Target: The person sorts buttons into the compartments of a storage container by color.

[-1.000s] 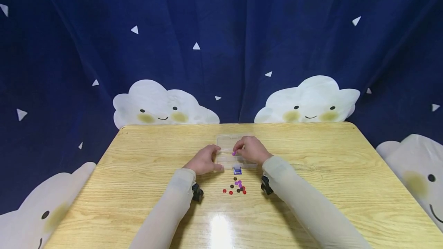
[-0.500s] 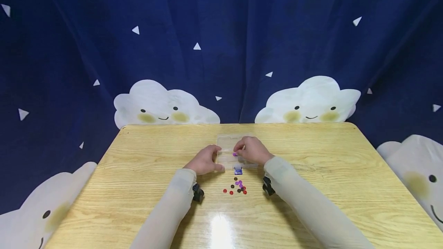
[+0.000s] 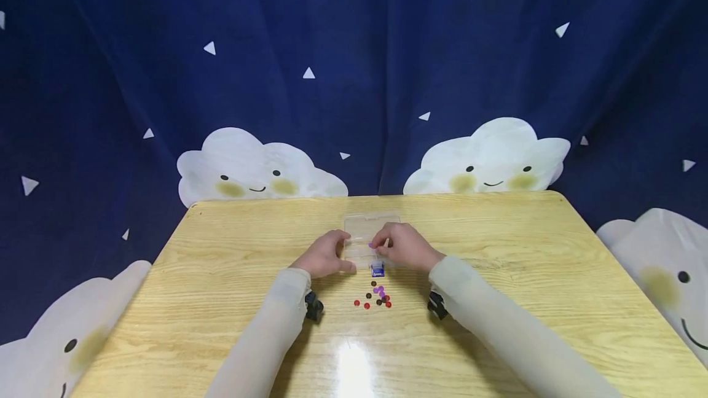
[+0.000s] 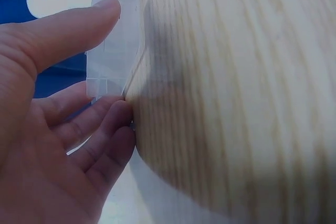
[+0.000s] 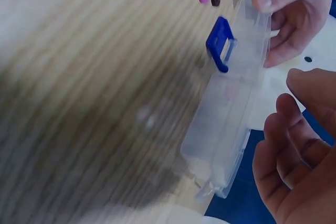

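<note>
A clear plastic box (image 3: 359, 255) with its lid (image 3: 365, 226) folded open at the back stands on the table, a blue latch (image 5: 220, 43) at its front. My left hand (image 3: 325, 254) grips its left end, thumb along the front wall and fingers curled round the end in the left wrist view. Over the box's right part is my right hand (image 3: 408, 245), thumb and fingers bent but apart in the right wrist view. A small purple disc (image 3: 370, 245) shows at its fingertips in the head view. The right hand hides the box's right end.
In front of the box lie several small button-like discs: red ones (image 3: 367, 306), black ones (image 3: 369, 295) and purple ones (image 3: 381, 289). The wooden table (image 3: 232, 244) ends at a dark blue curtain (image 3: 254, 78) with white clouds. Both wrists carry a black camera (image 3: 313, 307).
My right hand has drawn slightly right and toward me, while the purple disc stays about where it was over the box. The left hand keeps its grip. The view has shifted a little.
</note>
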Action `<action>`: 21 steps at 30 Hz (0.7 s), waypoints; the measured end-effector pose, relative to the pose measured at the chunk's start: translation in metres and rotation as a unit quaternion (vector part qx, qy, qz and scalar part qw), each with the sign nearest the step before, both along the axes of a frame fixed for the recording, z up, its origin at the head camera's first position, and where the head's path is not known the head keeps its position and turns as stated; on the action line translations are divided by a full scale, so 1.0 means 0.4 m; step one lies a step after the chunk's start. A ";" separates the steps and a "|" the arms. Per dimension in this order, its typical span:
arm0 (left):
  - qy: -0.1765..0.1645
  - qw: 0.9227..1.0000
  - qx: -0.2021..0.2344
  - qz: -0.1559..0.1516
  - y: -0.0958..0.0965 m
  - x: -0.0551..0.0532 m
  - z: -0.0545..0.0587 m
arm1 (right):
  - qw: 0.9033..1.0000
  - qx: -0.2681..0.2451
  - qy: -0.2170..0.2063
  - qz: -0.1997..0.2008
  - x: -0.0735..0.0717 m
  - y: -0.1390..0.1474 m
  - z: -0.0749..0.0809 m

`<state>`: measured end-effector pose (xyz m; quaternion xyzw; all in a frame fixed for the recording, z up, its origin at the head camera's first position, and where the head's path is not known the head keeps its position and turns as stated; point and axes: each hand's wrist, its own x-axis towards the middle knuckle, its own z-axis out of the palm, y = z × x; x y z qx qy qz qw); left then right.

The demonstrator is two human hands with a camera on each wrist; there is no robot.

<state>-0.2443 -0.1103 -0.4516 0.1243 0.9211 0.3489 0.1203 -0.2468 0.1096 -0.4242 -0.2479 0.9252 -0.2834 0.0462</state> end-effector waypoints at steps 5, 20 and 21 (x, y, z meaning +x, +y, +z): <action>0.001 1.000 0.008 -0.005 -0.004 0.004 0.003 | 0.999 -0.001 0.018 0.040 0.037 -0.004 0.003; 0.009 1.000 0.009 -0.003 -0.004 0.001 0.000 | 0.989 0.006 0.048 0.143 0.126 -0.024 -0.011; 0.009 1.000 0.009 -0.003 -0.004 0.000 -0.002 | 0.989 0.005 0.046 0.144 0.128 -0.025 -0.012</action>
